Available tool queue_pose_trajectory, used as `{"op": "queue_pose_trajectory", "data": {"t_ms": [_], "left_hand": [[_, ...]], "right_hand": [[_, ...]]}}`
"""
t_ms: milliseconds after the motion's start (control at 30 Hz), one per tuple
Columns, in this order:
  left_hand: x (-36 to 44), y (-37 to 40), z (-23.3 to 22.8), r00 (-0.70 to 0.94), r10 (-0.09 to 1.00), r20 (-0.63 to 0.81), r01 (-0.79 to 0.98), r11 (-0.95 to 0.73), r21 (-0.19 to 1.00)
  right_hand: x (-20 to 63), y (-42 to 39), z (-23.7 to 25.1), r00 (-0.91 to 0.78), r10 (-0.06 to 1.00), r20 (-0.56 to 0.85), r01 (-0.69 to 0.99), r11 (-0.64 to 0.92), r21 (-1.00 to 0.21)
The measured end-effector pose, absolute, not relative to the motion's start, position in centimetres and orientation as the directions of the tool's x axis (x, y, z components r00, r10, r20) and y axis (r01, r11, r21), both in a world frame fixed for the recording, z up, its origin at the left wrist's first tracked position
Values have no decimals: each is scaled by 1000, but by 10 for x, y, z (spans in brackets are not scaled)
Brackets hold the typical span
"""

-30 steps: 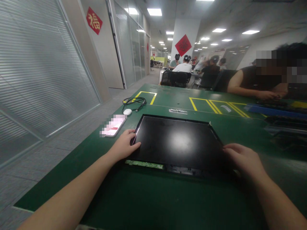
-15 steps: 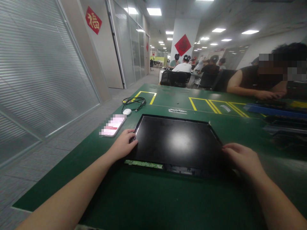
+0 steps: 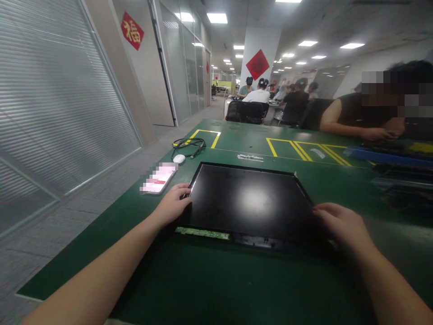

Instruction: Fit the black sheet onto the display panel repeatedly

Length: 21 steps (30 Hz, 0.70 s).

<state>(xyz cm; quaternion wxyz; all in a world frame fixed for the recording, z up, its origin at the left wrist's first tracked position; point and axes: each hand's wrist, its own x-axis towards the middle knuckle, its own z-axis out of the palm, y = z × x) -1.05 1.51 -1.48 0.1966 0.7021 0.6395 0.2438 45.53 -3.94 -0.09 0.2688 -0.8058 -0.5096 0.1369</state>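
A black display panel (image 3: 233,194) lies screen-up on the green table, a bright patch of light reflected on it. Along its near edge a narrow green circuit board (image 3: 202,233) is exposed. My left hand (image 3: 174,203) grips the panel's left edge, thumb near the screen and fingers at the frame. At the opposite side, my right hand (image 3: 341,223) has its fingertips closed on the right edge; part of that hand is in shadow.
The green table (image 3: 203,280) carries a phone (image 3: 161,179), a white round object (image 3: 179,159) and a coiled black cable (image 3: 189,145) on the left. Yellow tape (image 3: 216,140) marks its far part. A person (image 3: 361,117) sits at the right, near a blue tray (image 3: 389,155).
My left thumb has shifted slightly left along the panel's edge. Both hands otherwise keep their hold, and the panel stays in nearly the same place.
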Motion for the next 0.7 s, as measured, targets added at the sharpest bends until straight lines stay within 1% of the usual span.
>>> {"op": "queue_pose_trajectory", "data": {"t_ms": [100, 167, 300, 367, 433, 533, 700], "left_hand": [[-9, 6, -6, 93, 989, 115, 790, -144, 596], [-9, -1, 2, 168, 973, 159, 781, -229, 581], [-14, -12, 14, 348, 928, 135, 824, -372, 427], [-17, -15, 16, 414, 905, 98, 821, -418, 388], [-20, -16, 16, 462, 885, 57, 804, -445, 394], [-22, -16, 15, 511, 860, 9, 768, -461, 446], [-20, -16, 17, 534, 844, -43, 735, -439, 517]], "right_hand": [[454, -39, 3, 440, 897, 43, 753, -343, -561], [454, -40, 2, 448, 893, 34, 747, -353, -563], [454, -40, 0, 443, 896, 27, 749, -354, -560], [452, -41, 1, 442, 897, 20, 756, -361, -546], [450, -41, 3, 436, 900, 22, 771, -360, -526], [447, -43, 5, 414, 909, 56, 799, -333, -501], [443, -45, 5, 383, 916, 118, 822, -280, -496]]}}
